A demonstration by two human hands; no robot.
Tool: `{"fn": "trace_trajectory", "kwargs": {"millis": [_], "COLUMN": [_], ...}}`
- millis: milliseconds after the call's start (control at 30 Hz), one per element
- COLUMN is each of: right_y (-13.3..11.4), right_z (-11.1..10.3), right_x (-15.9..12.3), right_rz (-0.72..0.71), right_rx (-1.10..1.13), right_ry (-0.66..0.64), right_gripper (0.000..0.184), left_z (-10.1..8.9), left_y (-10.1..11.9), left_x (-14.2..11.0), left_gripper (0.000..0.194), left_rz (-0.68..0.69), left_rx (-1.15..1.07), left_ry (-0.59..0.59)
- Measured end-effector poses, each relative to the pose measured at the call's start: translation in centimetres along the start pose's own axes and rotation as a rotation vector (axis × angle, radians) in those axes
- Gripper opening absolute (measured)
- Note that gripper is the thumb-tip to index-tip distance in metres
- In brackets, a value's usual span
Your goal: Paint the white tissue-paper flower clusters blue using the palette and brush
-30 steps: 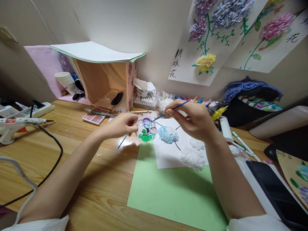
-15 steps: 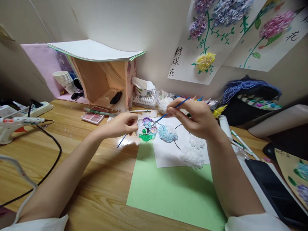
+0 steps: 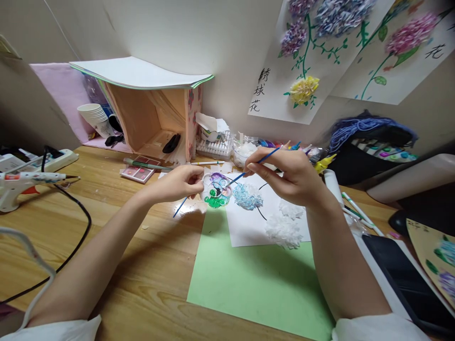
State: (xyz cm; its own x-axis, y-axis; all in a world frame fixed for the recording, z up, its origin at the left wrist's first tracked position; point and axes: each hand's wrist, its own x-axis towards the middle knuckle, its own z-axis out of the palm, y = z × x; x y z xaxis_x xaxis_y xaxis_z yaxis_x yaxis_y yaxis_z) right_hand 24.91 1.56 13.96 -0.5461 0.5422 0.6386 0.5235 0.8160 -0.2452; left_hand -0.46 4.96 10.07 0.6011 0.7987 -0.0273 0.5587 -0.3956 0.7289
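Brush (image 3: 261, 161) tip has dipped slightly | right hand (image 3: 293, 180): fingers closed round brush | left hand (image 3: 181, 182): fingers pinching palette (image 3: 221, 201) rim | palette: by white sheet (image 3: 245, 232)'s left edge, above counter (image 3: 152, 274) | steady palette, light bristle pressure

Palette (image 3: 215, 201) partly hidden, glue gun (image 3: 22, 185) cropped

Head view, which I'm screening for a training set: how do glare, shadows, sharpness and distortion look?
Head view: white glare on the wooden desk just below the left hand; soft shadow across the green paper; wide-angle stretching towards the edges; right hand fairly sharp, but the blue brush's tip at the palette too small to read clearly.
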Motion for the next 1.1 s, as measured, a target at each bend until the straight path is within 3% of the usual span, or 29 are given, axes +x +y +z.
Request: {"fn": "trace_trajectory", "kwargs": {"millis": [133, 533, 667, 1100], "right_y": [-0.02, -0.61, -0.52, -0.46], "right_z": [0.07, -0.67, -0.5, -0.4], "right_x": [0.0, -0.01, 0.01, -0.08], "right_rz": [0.017, 0.021, 0.013, -0.011], "right_rx": [-0.022, 0.026, 0.018, -0.013], "right_ry": [0.061, 0.04, 0.095, 0.007], "right_gripper": [0.014, 0.019, 0.017, 0.017], "left_z": [0.01, -0.11, -0.09, 0.05], "left_y": [0.1, 0.12, 0.05, 0.46], "left_x": [0.02, -0.06, -0.05, 0.01], "left_gripper": [0.019, 0.019, 0.018, 0.019], "left_rz": [-0.002, 0.002, 0.012, -0.004], "left_rx": [0.002, -0.002, -0.008, 0.019], "left_ry": [-0.003, -0.006, -0.012, 0.006]}}
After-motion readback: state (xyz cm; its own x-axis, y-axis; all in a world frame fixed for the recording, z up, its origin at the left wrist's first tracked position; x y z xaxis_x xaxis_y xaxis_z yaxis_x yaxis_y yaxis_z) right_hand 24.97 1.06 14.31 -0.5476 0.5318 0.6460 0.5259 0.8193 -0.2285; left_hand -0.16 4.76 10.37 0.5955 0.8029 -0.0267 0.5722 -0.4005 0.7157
